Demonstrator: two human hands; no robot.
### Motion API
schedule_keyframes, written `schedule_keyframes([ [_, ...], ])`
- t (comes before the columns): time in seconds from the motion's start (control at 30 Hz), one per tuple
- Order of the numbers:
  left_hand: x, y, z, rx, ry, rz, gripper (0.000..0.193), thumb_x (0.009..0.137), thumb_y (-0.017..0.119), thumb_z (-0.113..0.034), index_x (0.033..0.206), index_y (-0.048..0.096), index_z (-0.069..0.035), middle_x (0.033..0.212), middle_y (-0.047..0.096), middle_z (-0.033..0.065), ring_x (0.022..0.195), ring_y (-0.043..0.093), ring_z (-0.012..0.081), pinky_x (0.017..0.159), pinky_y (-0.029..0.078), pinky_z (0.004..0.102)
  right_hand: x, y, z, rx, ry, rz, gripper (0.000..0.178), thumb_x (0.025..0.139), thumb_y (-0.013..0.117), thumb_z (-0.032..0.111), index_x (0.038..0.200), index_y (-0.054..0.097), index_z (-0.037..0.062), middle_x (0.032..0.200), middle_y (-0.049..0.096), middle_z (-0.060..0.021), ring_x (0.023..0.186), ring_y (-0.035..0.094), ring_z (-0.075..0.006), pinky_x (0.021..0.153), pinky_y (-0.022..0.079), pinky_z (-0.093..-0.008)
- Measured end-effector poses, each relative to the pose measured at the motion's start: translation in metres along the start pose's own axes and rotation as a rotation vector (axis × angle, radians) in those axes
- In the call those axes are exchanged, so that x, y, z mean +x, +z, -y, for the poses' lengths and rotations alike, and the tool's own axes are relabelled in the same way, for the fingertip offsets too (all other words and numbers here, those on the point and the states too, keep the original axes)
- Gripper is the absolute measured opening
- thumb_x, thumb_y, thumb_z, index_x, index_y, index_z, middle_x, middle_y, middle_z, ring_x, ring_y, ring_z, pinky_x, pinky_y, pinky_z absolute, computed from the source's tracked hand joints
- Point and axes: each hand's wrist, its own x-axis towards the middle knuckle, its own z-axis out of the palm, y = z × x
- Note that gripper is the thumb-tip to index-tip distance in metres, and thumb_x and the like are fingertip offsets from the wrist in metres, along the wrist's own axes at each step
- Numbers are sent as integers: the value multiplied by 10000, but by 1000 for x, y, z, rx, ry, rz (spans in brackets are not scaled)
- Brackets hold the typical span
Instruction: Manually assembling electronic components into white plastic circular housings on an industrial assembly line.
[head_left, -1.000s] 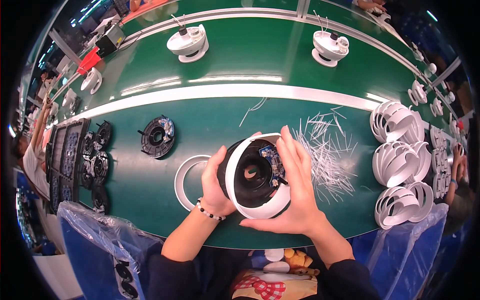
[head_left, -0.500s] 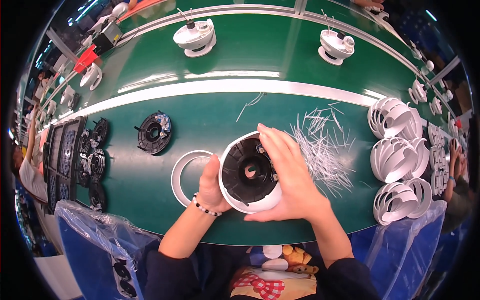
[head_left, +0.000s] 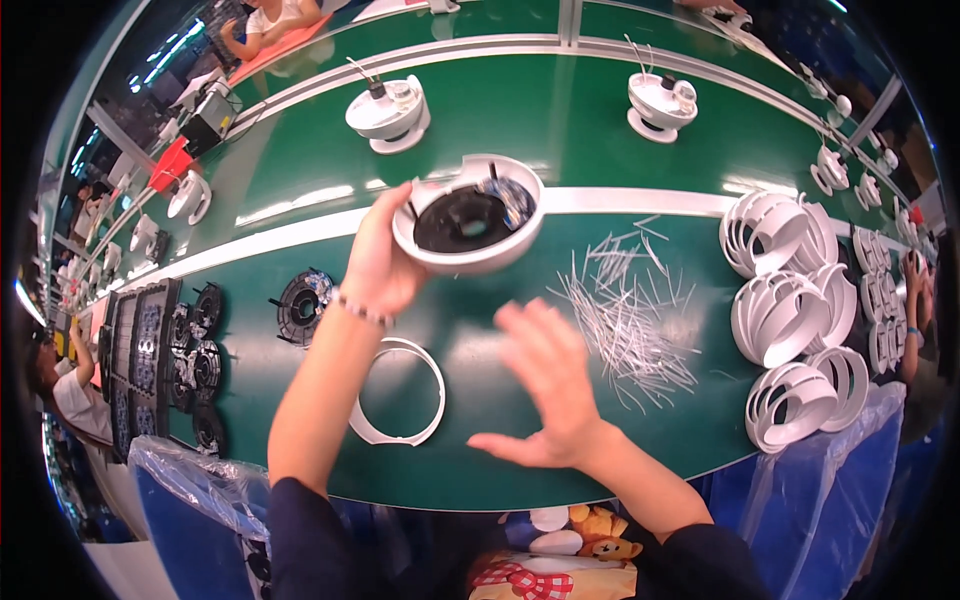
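Note:
My left hand [head_left: 385, 255] grips a round white plastic housing [head_left: 475, 264] by its left side, holding it up near the bench's metal rail. Inside the housing sits a black plastic disc [head_left: 445, 222] with a hole in its middle and a small circuit board at its right. My right hand [head_left: 550, 385], slightly blurred, is empty with fingers spread above the green bench, apart from the housing. Below my left hand lies a white ring [head_left: 441, 395], partly hidden by my forearm. Left of that forearm is another black disc [head_left: 300, 310] with a circuit board.
White thin strips [head_left: 635, 345] are heaped right of my right hand. White curved shells and rings [head_left: 780, 315] stand stacked at the right. A black tray [head_left: 145, 355] and several black discs [head_left: 207, 365] occupy the left. Beyond the rail, white assemblies [head_left: 388, 118] sit on a green surface.
My left hand has carried the housing up and away, tilting it. My right hand has let go of it and opened. The view has shifted slightly, and more of the white ring shows.

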Motion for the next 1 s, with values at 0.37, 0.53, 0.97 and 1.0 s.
schedule_keyframes([
  [0.37, 146, -88, -22, 76, 59, -248, 353, 870, 293, -233, 1106, 377, 16, 1068, 496, 184, 959, 527, 313, 775, 453, 491, -20, 48, 16, -139, -165, 474, 336, 664, 579, 115, 993, 541, 61, 1034, 508, -60, 1080, 424, -237, 927, 255, -554],
  [0.53, 150, -78, -11, 722, 274, -504, 428, 827, 429, -337, 1082, 457, 6, 1017, 537, 186, 904, 559, 289, 784, 442, 386, -25, 47, 16, -85, -187, 420, 150, 658, 560, 95, 804, 587, 71, 781, 527, -22, 921, 506, -195, 926, 269, -545],
  [0.97, -59, -175, -60, 1770, 120, -871, 550, 645, 675, -226, 1117, 478, -24, 1034, 550, 187, 980, 523, 297, 848, 404, 344, -21, 40, 30, -125, 41, 370, 354, 616, 695, 193, 898, 563, 26, 853, 547, -84, 700, 530, -220, 674, 414, -327],
  [1.0, -60, -173, -57, 1768, 122, -864, 550, 645, 675, -226, 1117, 478, -24, 1034, 550, 187, 980, 523, 297, 848, 404, 344, -13, 37, 30, -73, 58, 370, 476, 594, 716, 241, 978, 538, 24, 987, 534, -124, 843, 535, -259, 746, 411, -368],
])
